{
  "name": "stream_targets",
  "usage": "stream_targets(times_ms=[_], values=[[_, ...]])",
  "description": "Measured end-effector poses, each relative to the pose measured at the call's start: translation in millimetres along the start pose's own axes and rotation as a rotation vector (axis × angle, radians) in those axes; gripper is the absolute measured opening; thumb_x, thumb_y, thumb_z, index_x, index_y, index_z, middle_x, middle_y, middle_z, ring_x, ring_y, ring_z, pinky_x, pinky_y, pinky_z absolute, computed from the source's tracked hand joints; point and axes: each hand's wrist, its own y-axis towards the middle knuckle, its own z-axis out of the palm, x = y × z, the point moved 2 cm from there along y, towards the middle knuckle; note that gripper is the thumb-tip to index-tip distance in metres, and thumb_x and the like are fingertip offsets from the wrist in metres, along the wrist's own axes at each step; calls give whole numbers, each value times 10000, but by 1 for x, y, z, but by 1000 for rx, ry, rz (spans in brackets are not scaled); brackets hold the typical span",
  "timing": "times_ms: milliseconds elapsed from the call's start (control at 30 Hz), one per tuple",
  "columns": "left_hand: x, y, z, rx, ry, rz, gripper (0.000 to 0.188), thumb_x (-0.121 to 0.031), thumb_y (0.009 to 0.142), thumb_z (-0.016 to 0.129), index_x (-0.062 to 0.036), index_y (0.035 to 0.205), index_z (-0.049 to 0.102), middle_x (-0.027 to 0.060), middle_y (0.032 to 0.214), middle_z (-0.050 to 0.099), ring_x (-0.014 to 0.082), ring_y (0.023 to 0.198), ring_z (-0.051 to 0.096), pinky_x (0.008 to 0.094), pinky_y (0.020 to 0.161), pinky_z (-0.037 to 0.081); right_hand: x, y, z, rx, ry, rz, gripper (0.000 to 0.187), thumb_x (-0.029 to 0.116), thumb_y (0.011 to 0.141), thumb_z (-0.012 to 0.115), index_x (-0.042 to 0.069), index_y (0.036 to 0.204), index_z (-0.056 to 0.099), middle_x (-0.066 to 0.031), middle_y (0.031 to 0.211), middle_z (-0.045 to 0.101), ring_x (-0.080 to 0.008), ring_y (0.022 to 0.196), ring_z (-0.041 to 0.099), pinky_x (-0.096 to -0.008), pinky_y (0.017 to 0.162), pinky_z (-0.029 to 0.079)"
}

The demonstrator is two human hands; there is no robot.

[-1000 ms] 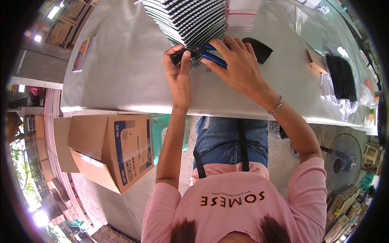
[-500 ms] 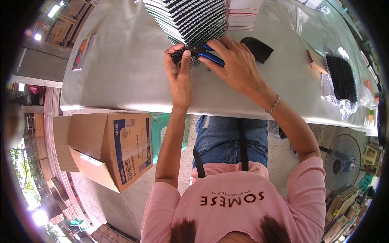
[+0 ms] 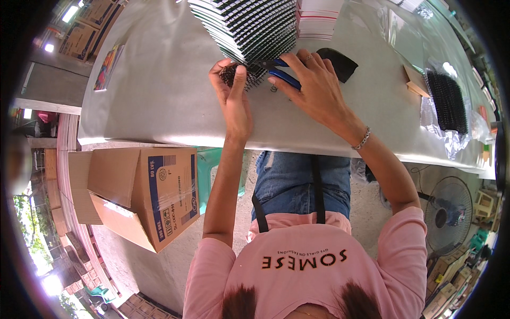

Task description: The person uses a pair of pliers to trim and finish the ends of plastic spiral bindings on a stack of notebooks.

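My left hand [image 3: 235, 103] pinches a bundle of dark spiral binding coils [image 3: 228, 75] between thumb and fingers, at the near end of a stack of spiral-bound notebooks [image 3: 249, 29]. Blue-handled cutting pliers [image 3: 286, 79] are in my right hand [image 3: 319, 87], their handles spread apart. The jaws point left toward the coils, and whether they touch any wire cannot be made out. A small loose coil piece [image 3: 274, 89] lies on the table just below the pliers. Beside my right fingers rests a black curved object [image 3: 339, 64].
White-and-red stacked pages [image 3: 317, 21] stand beside the notebooks. At the right of the grey-covered table [image 3: 175, 101] lies a bundle of black coils [image 3: 448, 101] on clear plastic. A cardboard box [image 3: 143, 186] and a green stool [image 3: 212, 165] sit below its left edge, a fan [image 3: 449, 215] at right.
The pliers and my right hand have shifted slightly right, away from my left fingers. My left hand has moved a little left, turning the coil bundle so more of it shows.
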Motion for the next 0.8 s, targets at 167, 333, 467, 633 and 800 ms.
stream_targets(times_ms=[167, 333, 467, 633, 800], values=[[2, -1, -2, 95, 84, 27, 265, -46, 1000, 610, -94, 1241, 513, 15, 1116, 593, 93, 1022, 532, 275, 923, 412, 4, 2, 7, 12, -1, -3, 438, 441, 900, 711, 106, 1159, 600, -161, 1013, 634, -315, 900, 595, -444, 776, 444], [3, -2, -6, 84, 148, 18, 228, -70, 1009, 610, -89, 1223, 530, 6, 1106, 597, 77, 1009, 521, 261, 908, 415, 5, 3, 10, 8, 2, -14, 399, 424, 907, 707, 111, 1135, 611, -169, 1005, 667, -316, 878, 652, -451, 764, 492], [3, -3, -5, 87, 196, 3, 207, -104, 1027, 593, -89, 1223, 528, 8, 1108, 592, 80, 1012, 519, 265, 903, 417, 3, 2, 15, 171, 47, 83, 354, 406, 919, 701, 110, 1093, 612, -132, 897, 712, -301, 753, 719, -438, 657, 551], [5, 0, -12, 9, 84, -35, 213, -141, 1039, 575, -92, 1236, 510, 19, 1087, 570, 113, 997, 532, 294, 918, 421, 6, -1, 7, 150, 107, 150, 336, 400, 929, 691, 109, 1073, 605, -111, 854, 710, -299, 711, 715, -433, 617, 545], [2, -2, -5, -58, -12, -34, 224, -133, 1033, 572, -84, 1241, 502, 31, 1081, 563, 135, 988, 543, 308, 925, 429, -2, -8, 6, 65, 15, 47, 388, 429, 920, 693, 109, 1122, 605, -145, 979, 659, -323, 885, 646, -457, 751, 477]])
